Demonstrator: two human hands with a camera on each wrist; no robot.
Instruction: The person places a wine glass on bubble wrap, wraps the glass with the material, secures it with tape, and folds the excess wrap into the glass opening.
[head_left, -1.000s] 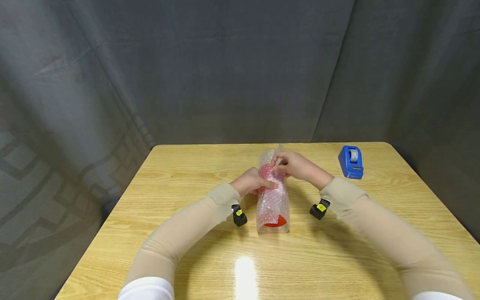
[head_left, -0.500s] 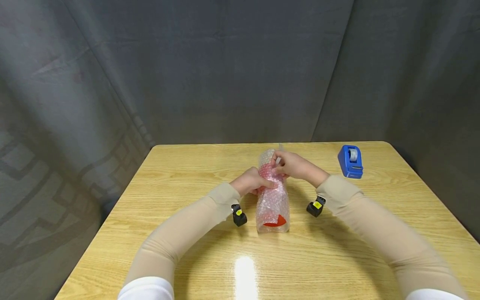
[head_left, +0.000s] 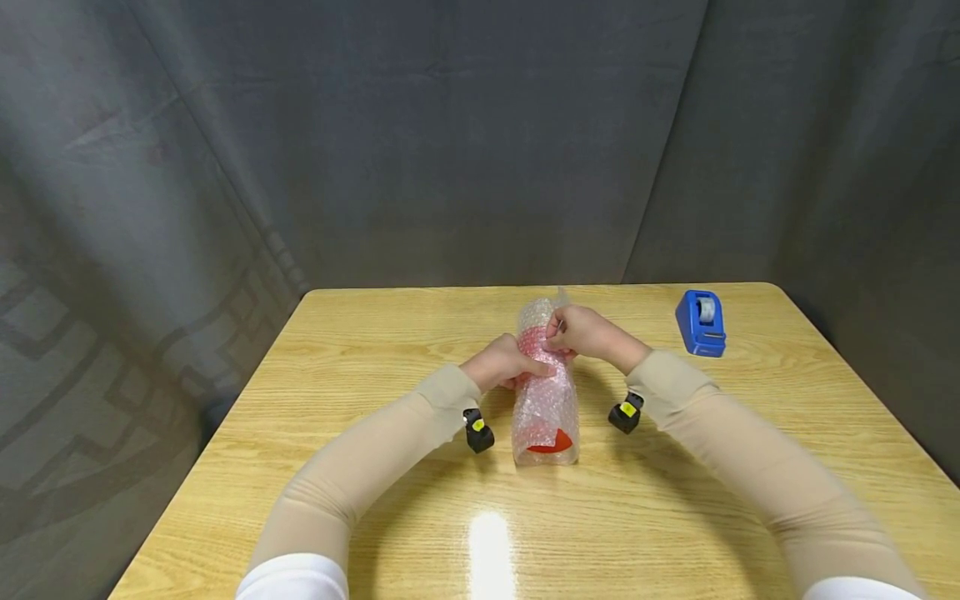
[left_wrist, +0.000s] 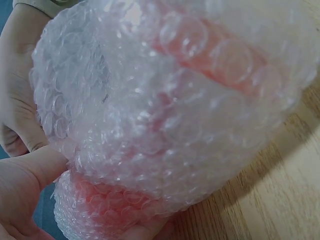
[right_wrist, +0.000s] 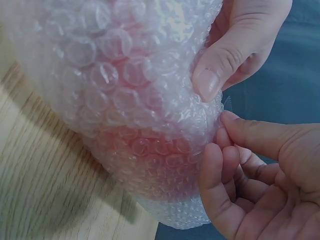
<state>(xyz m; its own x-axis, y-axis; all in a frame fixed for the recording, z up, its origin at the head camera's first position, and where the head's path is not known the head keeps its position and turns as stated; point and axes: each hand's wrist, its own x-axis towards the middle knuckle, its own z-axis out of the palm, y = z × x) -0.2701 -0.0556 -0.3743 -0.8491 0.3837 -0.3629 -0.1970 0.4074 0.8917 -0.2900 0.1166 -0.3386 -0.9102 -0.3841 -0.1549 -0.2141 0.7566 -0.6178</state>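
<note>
A long bundle in clear bubble wrap [head_left: 546, 408] lies on the table, with something red [head_left: 553, 443] showing through near its front end; its exact kind is hidden. My left hand [head_left: 502, 362] grips the bundle from the left, its thumb pressing on top. From the other side, my right hand [head_left: 592, 333] holds thumb and fingers together at the wrap's upper part. A small clear edge, seemingly a piece of tape [right_wrist: 228, 104], sticks out beyond my right thumb. In the left wrist view the wrap [left_wrist: 150, 115] fills most of the frame.
A blue tape dispenser [head_left: 701, 323] with a roll stands at the back right of the wooden table [head_left: 375, 333]. Grey curtains [head_left: 465, 167] hang behind and beside the table. Small black cameras hang under both wrists.
My right wrist and forearm have shifted slightly left, and the right fingers have drawn in more closely at the wrap. The left hand and the bundle have stayed in place.
</note>
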